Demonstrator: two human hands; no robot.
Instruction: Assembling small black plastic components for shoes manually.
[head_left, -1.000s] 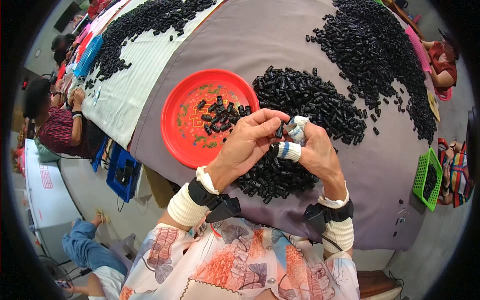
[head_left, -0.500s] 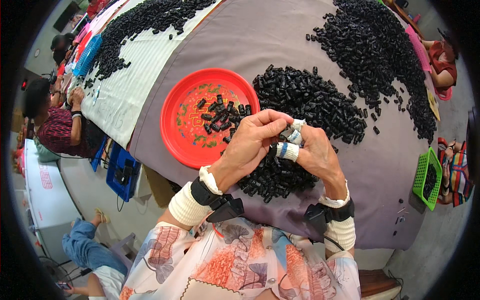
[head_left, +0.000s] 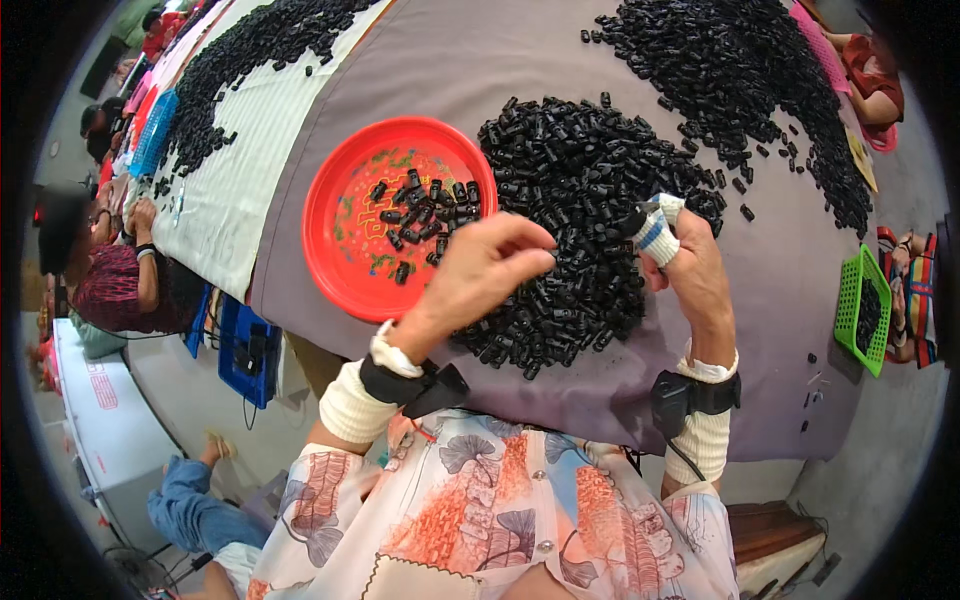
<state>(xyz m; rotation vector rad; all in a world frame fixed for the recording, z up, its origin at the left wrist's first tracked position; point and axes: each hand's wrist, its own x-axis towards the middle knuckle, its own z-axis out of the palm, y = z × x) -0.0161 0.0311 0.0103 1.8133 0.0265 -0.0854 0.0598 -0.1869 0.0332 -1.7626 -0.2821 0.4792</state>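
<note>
My right hand [head_left: 695, 265], with striped white cloth wraps on its thumb and finger, pinches a small black cylindrical plastic piece [head_left: 630, 222] above the right side of a pile. My left hand [head_left: 480, 262] is over the pile's left side, thumb and forefinger slightly apart, and nothing shows between them. Below both hands spreads the pile of black plastic pieces [head_left: 560, 180], heaped on a grey-mauve cloth. Left of it stands a round red tray [head_left: 335, 265] with a printed pattern; several of the same pieces lie in it, partly behind my left hand.
A larger heap of black pieces [head_left: 720, 70] covers the far right of the table. Another heap [head_left: 240, 60] lies on a white cloth at far left, where a person [head_left: 115, 285] sits. A green basket [head_left: 860, 310] stands at the right edge, a blue crate [head_left: 248, 350] beside the table at left.
My hands were together over the pile and have moved apart, the right one going right with a black piece. One more piece lies near the red tray's front. The view has shifted slightly.
</note>
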